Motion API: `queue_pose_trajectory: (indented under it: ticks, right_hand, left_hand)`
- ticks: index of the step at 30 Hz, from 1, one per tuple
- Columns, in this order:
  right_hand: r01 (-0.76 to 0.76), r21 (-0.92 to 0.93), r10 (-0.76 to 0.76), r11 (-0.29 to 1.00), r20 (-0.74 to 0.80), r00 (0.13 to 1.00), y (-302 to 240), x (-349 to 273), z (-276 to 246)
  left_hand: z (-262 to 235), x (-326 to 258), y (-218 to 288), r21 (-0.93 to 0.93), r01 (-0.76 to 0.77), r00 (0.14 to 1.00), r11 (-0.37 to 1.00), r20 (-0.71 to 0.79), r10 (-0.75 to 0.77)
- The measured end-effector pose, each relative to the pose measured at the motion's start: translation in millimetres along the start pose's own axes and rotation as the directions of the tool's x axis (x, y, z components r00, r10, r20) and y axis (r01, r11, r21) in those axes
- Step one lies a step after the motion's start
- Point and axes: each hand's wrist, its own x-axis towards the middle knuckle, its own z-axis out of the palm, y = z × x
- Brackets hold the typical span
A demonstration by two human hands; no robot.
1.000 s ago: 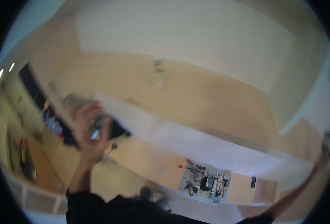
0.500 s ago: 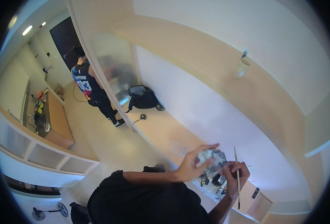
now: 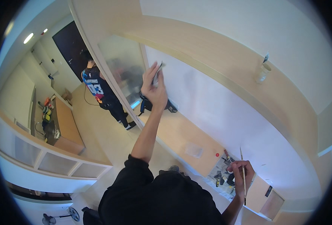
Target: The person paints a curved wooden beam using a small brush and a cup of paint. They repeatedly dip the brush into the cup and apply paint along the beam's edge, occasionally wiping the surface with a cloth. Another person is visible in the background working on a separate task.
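My left hand (image 3: 155, 93) is raised at the far left, in front of the frosted panel and just below the long wooden ledge. Its fingers close around a crumpled greyish rag (image 3: 157, 78), mostly hidden by the hand. Lower right, my right hand (image 3: 247, 173) pinches a slim paintbrush (image 3: 244, 183), held nearly upright with its thin tip pointing up. Beneath that hand several small tools (image 3: 220, 176) lie on a covered patch of the wooden bench (image 3: 181, 131). A small red cap (image 3: 217, 155) sits beside them.
A jar (image 3: 262, 74) with a brush in it stands on the ledge (image 3: 218, 63). A black backpack (image 3: 172, 106) rests on the bench behind my left arm, and a clear plastic packet (image 3: 193, 150) lies nearer. Another person (image 3: 95, 84) stands beyond the frosted panel (image 3: 124, 63).
My left hand has left the right one and swung up and far to the left with the rag. The right hand stays low with the brush. The view has shifted slightly.
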Motion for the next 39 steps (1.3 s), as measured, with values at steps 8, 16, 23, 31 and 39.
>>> queue_pose_trajectory:
  ticks: [8, 16, 23, 31, 39]
  right_hand:
    - [-0.137, -0.176, 0.124, 0.975, -0.08, 0.989, 14.0, -5.7, -5.1]
    - [-0.132, -0.331, 0.119, 0.934, -0.06, 0.991, 20.9, 8.9, 4.1]
    - [-0.071, -0.368, 0.086, 0.927, 0.025, 0.996, 36.2, 23.2, 10.8]
    - [-0.08, -0.471, 0.119, 0.879, 0.053, 0.991, 41.4, 26.9, 8.4]
    - [-0.053, -0.549, 0.109, 0.834, 0.07, 0.992, 41.9, 31.1, 9.0]
  left_hand:
    - [51.9, 42.9, -57.9, 0.242, -0.618, 0.705, 0.748, 0.591, 0.392]
    - [61.3, 26.7, -43.8, 0.205, -0.637, 0.644, 0.743, 0.671, 0.367]
    - [66.4, 35.7, -31.0, 0.202, -0.716, 0.565, 0.669, 0.731, 0.383]
    - [70.3, 38.5, -47.3, 0.215, -0.701, 0.588, 0.681, 0.714, 0.381]
    - [70.5, 47.2, -53.8, 0.246, -0.662, 0.625, 0.708, 0.702, 0.341]
